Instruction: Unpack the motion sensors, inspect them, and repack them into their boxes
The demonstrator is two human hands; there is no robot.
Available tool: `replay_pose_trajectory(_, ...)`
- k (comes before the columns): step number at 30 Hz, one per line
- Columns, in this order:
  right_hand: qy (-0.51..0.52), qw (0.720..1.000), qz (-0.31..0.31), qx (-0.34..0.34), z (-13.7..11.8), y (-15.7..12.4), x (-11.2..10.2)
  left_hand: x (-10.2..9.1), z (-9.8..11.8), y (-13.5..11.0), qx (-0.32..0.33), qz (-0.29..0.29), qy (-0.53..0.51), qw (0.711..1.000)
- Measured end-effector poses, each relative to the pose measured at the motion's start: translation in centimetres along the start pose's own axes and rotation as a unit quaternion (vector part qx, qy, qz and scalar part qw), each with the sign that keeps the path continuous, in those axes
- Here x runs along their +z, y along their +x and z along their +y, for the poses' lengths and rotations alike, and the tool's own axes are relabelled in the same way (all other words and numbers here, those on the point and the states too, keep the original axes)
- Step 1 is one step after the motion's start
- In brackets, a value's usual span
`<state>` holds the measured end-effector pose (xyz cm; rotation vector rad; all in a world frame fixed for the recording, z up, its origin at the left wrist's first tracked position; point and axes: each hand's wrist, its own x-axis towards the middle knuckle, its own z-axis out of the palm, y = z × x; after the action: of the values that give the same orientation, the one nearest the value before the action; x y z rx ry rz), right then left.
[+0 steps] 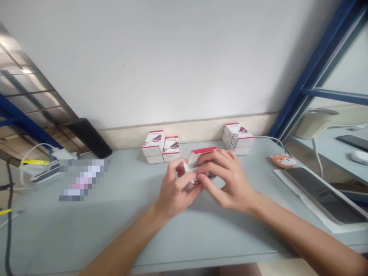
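I log one small white-and-red carton (196,157): flap raised, white inside showing, mouth open; body partly hidden, exact tilt unclear, held over the bench (129,180).

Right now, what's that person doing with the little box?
The person holds a small white-and-red box over the table in their left hand. The right hand is at its open top, where a flap stands up. What's inside is hidden by the hands. Similar boxes sit near the wall in two groups, one left and one right.
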<state>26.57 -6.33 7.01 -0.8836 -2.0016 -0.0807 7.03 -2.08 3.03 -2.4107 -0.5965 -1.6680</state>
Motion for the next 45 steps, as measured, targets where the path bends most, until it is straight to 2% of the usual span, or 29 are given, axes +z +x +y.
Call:
replay_pose_trajectory(5,-0.024,0.998,-0.028,-0.042,0.3,-0.5,0.5,0.2,-1.0,-0.3,-0.015,0.012,-0.011,1.0)
replay_pose_trajectory(8,-0.057,0.996,0.036,-0.053,0.6,-0.9,1.0,0.6,-1.5,-0.6,-0.043,0.027,-0.039,0.998)
replay_pose_trajectory(10,-0.053,0.994,0.096,-0.008,0.9,-1.0,1.4,0.7,-1.6,-0.7,-0.074,0.037,-0.06,0.995)
replay_pose_trajectory(12,-0.019,0.99,0.125,0.06,1.1,-0.9,1.6,0.6,-1.5,-0.6,-0.103,0.036,-0.061,0.992)
replay_pose_trajectory(14,0.017,0.989,0.111,0.1,1.4,-0.9,1.7,0.4,-1.3,-0.4,-0.108,0.019,-0.039,0.993)
replay_pose_trajectory(17,0.052,0.994,0.054,0.082,1.5,-0.8,1.7,-0.2,-1.0,0.1,-0.092,-0.009,0.002,0.996)
replay_pose_trajectory(20,0.1,0.992,0.026,0.069,1.5,-0.9,1.9,-0.4,-1.2,0.3,-0.094,-0.004,0.009,0.996)
replay_pose_trajectory(24,0.13,0.987,0.065,0.074,2.0,-1.2,2.4,0.2,-1.7,-0.4,-0.136,-0.009,-0.017,0.991)
replay_pose_trajectory(27,0.132,0.982,0.107,0.088,2.6,-1.4,2.6,0.9,-1.9,-1.1,-0.166,0.01,-0.093,0.982)
replay_pose_trajectory(30,0.099,0.985,0.118,0.075,2.9,-1.2,2.4,1.4,-1.9,-1.4,-0.154,0.04,-0.178,0.971)
replay_pose_trajectory(32,0.065,0.991,0.112,0.046,2.7,-0.9,2.2,1.4,-1.9,-1.3,-0.144,0.031,-0.189,0.971)
replay_pose_trajectory(36,0.044,0.993,0.108,0.008,2.2,-0.4,1.6,0.8,-2.0,-1.0,-0.142,-0.004,-0.15,0.978)
replay_pose_trajectory(41,0.088,0.994,0.061,0.007,2.1,-0.2,1.1,0.2,-2.2,-0.6,-0.089,-0.041,-0.081,0.992)
replay_pose_trajectory(45,0.123,0.991,0.046,0.028,1.9,0.0,1.2,0.2,-2.4,-0.4,-0.066,-0.043,-0.081,0.994)
